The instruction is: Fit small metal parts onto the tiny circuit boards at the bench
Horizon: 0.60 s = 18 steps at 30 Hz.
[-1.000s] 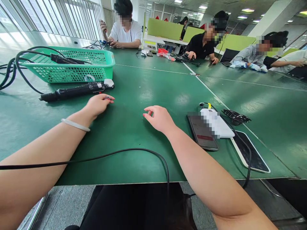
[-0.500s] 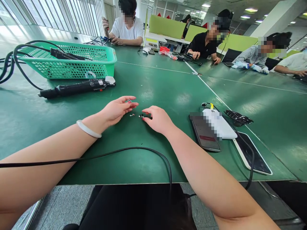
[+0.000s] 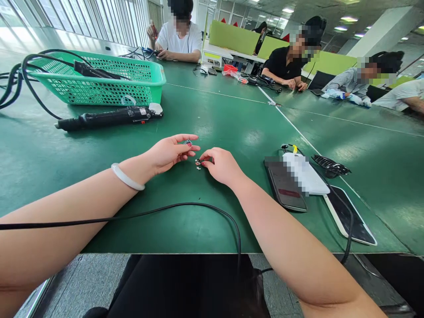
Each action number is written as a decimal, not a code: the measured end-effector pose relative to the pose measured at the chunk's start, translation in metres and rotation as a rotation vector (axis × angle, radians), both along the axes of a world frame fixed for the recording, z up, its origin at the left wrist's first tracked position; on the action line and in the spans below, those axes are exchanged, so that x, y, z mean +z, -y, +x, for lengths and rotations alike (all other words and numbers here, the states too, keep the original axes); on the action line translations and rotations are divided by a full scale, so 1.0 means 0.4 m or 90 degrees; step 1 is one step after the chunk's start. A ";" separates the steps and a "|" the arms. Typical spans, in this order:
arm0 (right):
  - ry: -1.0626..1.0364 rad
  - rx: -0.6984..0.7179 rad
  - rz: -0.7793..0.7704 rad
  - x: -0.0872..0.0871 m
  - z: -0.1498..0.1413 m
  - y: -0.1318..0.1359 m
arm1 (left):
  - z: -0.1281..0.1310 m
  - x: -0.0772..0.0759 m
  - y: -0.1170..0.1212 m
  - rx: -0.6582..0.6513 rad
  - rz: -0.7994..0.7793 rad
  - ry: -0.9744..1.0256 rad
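My left hand point(image 3: 175, 150) hovers over the table with its thumb pressing a tiny squarish, pale-edged piece point(image 3: 188, 142) against the fingers; the exact kind is too small to make out. Just below its fingertips lie several tiny metallic-looking parts point(image 3: 198, 168) on the green tabletop point(image 3: 172, 225). My right hand point(image 3: 220, 164) rests at the right of these parts, thumb and index finger pinched together at them. A small dark and silver part point(image 3: 197, 162) shows at those fingertips.
A green basket point(image 3: 109, 90) with cables stands at the left, a black electric screwdriver point(image 3: 109, 118) before it. Phones point(image 3: 286, 187) and a white-edged tablet point(image 3: 351, 216) lie right, beside a black clip point(image 3: 331, 165). A black cable point(image 3: 159, 208) crosses the front. Several people sit across the table.
My right thumb and index finger have closed together at the small parts, which now lie closer to each other. My left hand has moved slightly right, still holding its small piece.
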State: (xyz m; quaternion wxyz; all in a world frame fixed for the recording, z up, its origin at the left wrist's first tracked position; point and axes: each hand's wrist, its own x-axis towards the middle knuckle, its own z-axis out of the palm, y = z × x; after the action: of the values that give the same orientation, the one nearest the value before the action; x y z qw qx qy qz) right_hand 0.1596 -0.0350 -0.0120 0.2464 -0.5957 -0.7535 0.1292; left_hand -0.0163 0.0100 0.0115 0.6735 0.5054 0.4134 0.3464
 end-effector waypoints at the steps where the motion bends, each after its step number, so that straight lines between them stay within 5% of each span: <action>1: 0.000 0.000 0.001 -0.001 -0.001 0.000 | 0.001 0.001 0.002 -0.001 -0.002 -0.020; 12: 0.030 0.012 0.015 0.000 0.004 -0.003 | -0.002 0.011 0.001 -0.015 -0.099 -0.004; 18: 0.018 0.030 0.030 0.000 -0.004 0.000 | -0.003 -0.005 -0.003 -0.033 -0.060 -0.040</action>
State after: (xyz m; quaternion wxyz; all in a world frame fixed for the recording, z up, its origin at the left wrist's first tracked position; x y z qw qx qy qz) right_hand 0.1579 -0.0350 -0.0120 0.2470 -0.5737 -0.7733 0.1086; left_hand -0.0176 0.0111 0.0094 0.6920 0.4942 0.4368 0.2934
